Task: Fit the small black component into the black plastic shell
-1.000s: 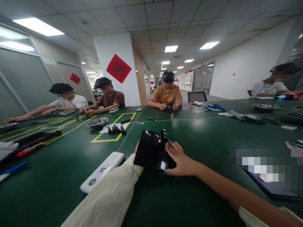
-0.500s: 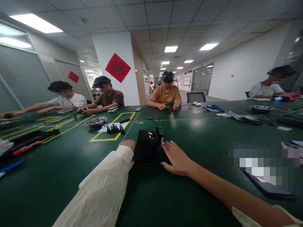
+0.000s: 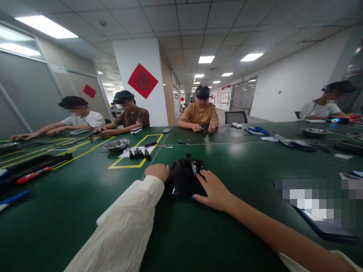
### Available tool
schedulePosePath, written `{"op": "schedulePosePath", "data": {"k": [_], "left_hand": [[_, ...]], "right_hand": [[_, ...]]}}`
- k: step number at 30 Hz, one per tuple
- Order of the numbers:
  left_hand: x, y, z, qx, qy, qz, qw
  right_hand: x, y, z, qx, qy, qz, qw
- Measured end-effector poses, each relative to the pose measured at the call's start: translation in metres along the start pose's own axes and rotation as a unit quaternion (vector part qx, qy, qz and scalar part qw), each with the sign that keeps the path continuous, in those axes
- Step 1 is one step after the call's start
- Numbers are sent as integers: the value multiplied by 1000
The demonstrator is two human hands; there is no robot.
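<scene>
Blk panel (image 3: 179,183) was tilted up ~1 s ago, now looks flatter on counter (image 3: 241,162), well short of far edge; prob. steadier to work. R hand (image 3: 216,190): fingers spread, resting on panel's R side. L hand (image 3: 157,172) by L side, grip can't tell.

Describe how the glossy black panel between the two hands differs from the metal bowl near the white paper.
The panel is black; the metal bowl is silver-coloured. The panel is broad and flattish, with a black block rising from it; the bowl is round and hollow. The panel is between the left hand and the right hand; the bowl stands apart from both. Both have shiny surfaces.
</scene>
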State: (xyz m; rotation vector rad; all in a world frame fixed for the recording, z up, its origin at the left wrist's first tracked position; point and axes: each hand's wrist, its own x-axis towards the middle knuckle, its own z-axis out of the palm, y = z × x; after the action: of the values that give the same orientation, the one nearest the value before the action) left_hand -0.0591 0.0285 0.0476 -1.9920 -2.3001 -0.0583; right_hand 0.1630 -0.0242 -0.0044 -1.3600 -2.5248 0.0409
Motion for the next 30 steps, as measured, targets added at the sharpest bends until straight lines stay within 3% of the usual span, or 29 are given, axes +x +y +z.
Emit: {"op": "schedulePosePath", "data": {"k": [6,18,25,30], "left_hand": [[-8,12,5,22,19,27,999],[-7,10,4,16,53,43,998],[-5,10,7,17,56,41,997],[-7,12,6,21,48,52,997]], "right_hand": [[-1,7,-3,32,-33,4,999],[-2,13,-11,-81,3,-63,995],[-5,21,-20,-120,-11,-146,982],[-7,20,-19,-105,10,-144,984]]}}
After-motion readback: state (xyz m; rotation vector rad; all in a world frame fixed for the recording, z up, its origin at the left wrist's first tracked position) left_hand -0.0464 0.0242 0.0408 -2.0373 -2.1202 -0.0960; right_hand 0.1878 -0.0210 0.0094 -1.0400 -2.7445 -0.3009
